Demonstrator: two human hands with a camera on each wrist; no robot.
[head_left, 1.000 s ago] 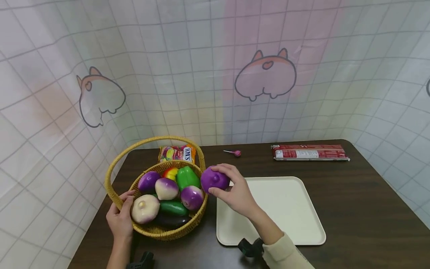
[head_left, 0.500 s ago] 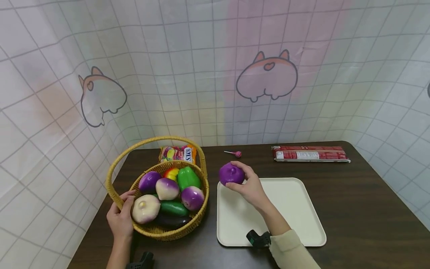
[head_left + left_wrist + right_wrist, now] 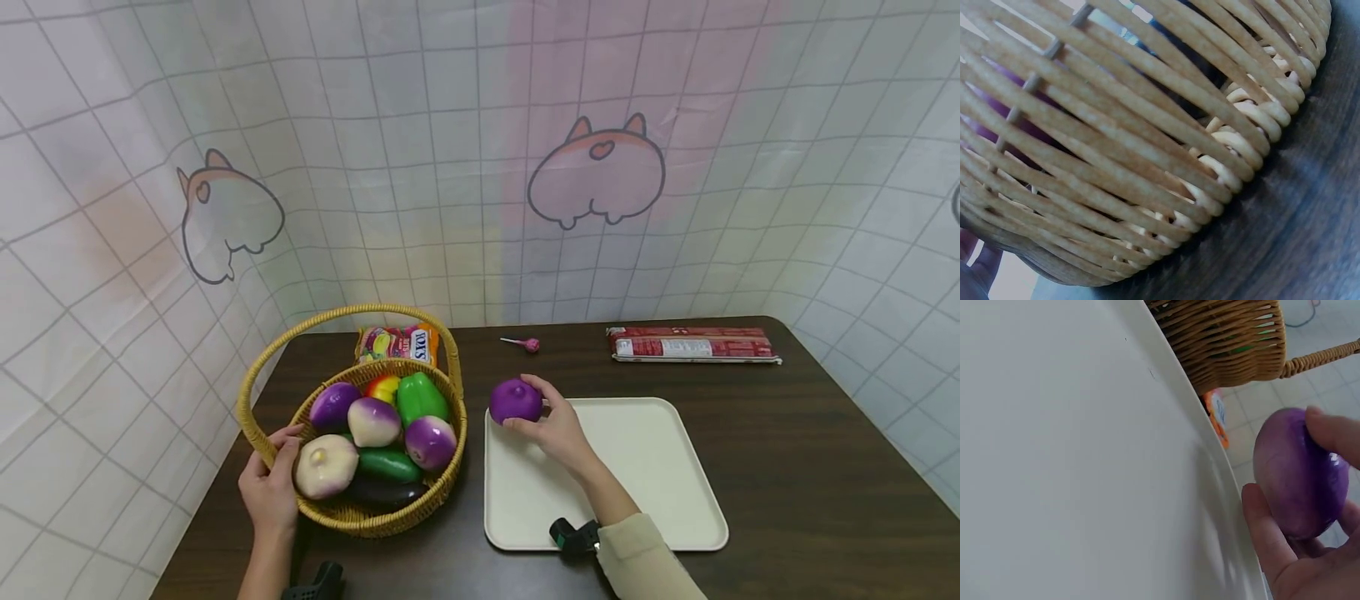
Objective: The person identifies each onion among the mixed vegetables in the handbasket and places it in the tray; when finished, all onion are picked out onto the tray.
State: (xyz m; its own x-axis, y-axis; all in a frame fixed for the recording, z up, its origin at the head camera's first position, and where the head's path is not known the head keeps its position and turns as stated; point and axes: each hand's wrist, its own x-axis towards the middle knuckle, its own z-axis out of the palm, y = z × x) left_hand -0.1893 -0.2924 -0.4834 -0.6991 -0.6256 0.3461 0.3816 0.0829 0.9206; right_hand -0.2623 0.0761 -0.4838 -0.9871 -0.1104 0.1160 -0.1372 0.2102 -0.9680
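My right hand grips a shiny purple toy turnip between thumb and fingers, over the far left corner of the cream tray. In the right wrist view the turnip shows a paler side, close to the tray's rim. On the left, my left hand holds the wicker basket at its rim, by the foot of the handle; its fingers are partly hidden behind the rim. Inside the basket lie several turnips, a green bell pepper, a green cucumber-like vegetable and a dark eggplant.
Behind the basket lies a colourful candy bag. A lollipop is near the table's back edge, with a long red package to its right. The basket's tall handle arches above it. A grid-patterned curtain surrounds the table.
My right hand has carried the turnip right, from beside the basket's rim to over the tray's corner, then slightly lower. My left hand stays on the basket.
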